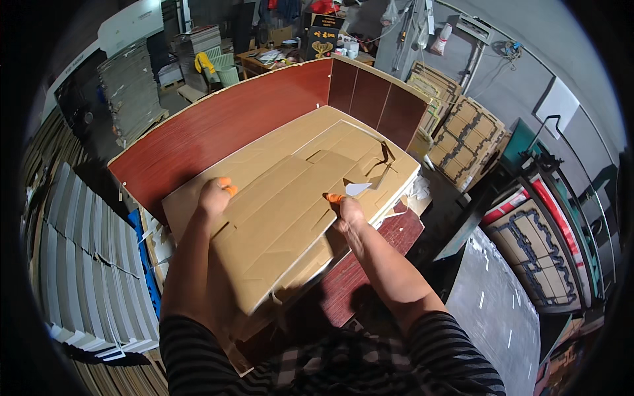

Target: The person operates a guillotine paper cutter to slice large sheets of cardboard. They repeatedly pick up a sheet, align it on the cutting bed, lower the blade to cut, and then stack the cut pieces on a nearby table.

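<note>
A work table (pixel 370 264) with a red-brown wood-grain top and raised back boards (pixel 231 122) carries a thick stack of flat cardboard blanks (pixel 396 188) that fills most of its surface. On top of the stack, toward the table's near edge, lies the die-cut cardboard sheet (pixel 284 211) in hand, scored with fold lines and cut with notches.

The left hand (pixel 212 197) grips the sheet's left edge, and the right hand (pixel 350 214) pinches its right edge; both wear orange fingertip covers. How firmly each hand closes is hard to judge from this high, bent view.

The sheet looks light and thin, stiff along its length but likely to buckle at the score lines, so a hold on both opposite edges, away from the flaps, suits it. Its dry face should not slip.

A small white paper scrap (pixel 357 189) lies just beyond the right hand.
</note>
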A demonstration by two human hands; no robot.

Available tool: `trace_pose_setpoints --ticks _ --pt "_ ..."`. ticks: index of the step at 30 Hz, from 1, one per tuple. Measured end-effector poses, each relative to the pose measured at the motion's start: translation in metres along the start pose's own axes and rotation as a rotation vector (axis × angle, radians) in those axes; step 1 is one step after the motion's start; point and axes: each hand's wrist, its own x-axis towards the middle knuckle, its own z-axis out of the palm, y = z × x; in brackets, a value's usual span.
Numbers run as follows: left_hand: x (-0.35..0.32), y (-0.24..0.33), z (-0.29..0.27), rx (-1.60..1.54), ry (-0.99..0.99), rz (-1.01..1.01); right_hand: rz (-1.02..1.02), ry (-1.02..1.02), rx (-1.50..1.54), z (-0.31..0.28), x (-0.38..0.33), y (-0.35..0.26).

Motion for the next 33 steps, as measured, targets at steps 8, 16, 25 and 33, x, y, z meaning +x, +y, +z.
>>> trace_pose_setpoints --ticks 8,16,25,33 --pt "-0.047 0.005 -0.097 0.266 0.238 0.221 0.046 -0.028 0.050 0.071 0.073 0.002" --pt "-0.155 0.019 -0.131 0.170 0.485 0.145 -0.073 -0.039 -0.008 0.102 0.171 0.003" --pt "-0.221 -0.051 -0.121 0.273 0.825 0.196 0.142 -0.240 -0.224 0.079 0.089 -0.068" --pt "-0.236 -0.028 -0.066 -0.158 0.663 0.010 -0.012 -0.130 -0.167 -0.068 0.090 -0.134"
